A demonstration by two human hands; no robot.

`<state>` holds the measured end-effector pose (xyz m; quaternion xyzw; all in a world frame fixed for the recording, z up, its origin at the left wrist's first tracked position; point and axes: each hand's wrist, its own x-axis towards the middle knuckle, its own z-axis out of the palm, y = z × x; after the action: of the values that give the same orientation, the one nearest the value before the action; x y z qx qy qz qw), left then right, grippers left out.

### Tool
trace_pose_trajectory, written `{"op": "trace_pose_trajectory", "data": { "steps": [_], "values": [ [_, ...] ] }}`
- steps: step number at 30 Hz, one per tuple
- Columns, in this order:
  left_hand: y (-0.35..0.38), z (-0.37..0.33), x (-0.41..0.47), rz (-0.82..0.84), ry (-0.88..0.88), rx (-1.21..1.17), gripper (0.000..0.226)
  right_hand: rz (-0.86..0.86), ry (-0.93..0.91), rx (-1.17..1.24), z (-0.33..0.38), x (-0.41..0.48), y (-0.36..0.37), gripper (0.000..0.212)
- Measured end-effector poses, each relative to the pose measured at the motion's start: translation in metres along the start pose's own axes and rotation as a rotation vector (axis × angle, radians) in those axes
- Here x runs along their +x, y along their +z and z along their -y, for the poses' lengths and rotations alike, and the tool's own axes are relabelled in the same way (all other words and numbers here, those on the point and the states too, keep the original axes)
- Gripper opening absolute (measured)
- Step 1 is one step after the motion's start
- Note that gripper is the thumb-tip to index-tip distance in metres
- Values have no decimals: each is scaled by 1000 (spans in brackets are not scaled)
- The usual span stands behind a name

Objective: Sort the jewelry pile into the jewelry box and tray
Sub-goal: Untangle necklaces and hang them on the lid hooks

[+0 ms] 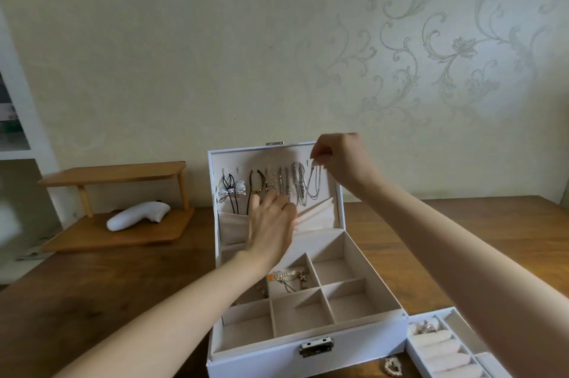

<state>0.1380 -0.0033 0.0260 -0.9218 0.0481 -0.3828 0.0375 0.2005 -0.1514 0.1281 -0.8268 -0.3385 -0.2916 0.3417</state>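
Observation:
A white jewelry box (354, 347) stands open on the wooden table, its lid (277, 152) upright with several necklaces hanging inside. My right hand (335, 159) pinches the top of a thin silver chain (315, 189) at the lid's right hooks. My left hand (271, 223) reaches into the lid, fingers spread against the elastic pocket (320, 214) and pulling it outward. Brooches and chains lie in a middle compartment (292, 280). A white ring tray (443, 350) sits at the lower right with rings in its top roll. A gold heart-shaped piece (392, 366) lies on the table in front of the box.
A two-tier wooden shelf (114, 211) stands at the left with a white curved object (138, 216) on its lower board. The table (92, 291) runs back to a patterned wall. Several box compartments at the front and right hold nothing.

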Motion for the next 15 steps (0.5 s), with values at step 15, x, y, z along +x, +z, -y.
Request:
{"op": "trace_pose_trajectory", "data": {
  "steps": [15],
  "values": [
    [-5,7,-1,-132,76,-55,25,110,92,32,-16,-18,31,24]
  ]
}}
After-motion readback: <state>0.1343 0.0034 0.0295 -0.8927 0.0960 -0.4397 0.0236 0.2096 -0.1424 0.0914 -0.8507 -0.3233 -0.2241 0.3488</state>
